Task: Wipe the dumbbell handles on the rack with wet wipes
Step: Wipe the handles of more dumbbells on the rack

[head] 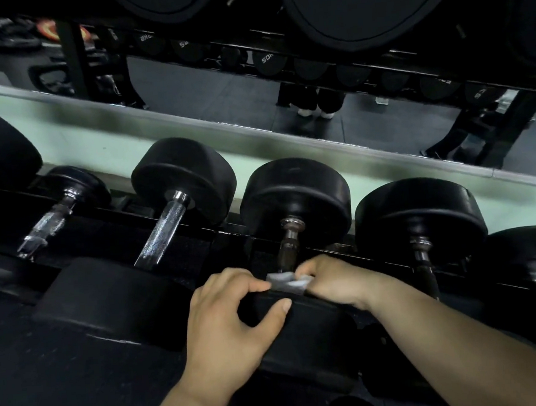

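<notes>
At the centre dumbbell [295, 197] of the lower rack [180, 240] row, both hands were found working at the near end of its handle [290, 242]. The handle was dark and dull, and ran from the far head toward the near head [304, 327]. A grey-white wet wipe [289, 282] was bunched around the handle, just where it met the near head.

The right hand [335, 280] gripped the wipe, its fingers curled over it and around the handle. The left hand [224, 317] lay on the near head to the left of the wipe, fingers bent over the head's far edge and thumb pressed on its top face. Its forefinger tip appeared to touch the wipe's left edge, though motion blur left that contact uncertain.

Left of the centre dumbbell stood 2 dumbbells with bright chrome handles, the nearer one [164, 235] just beside it and the other [49, 224] beyond. Right of it stood 1 dumbbell with a dark handle [419, 214]. Behind the centre dumbbell ran a pale green wall strip [129, 136] and above that a mirror [220, 88]. A large black head marked with a white letter [357, 3] hung above.
</notes>
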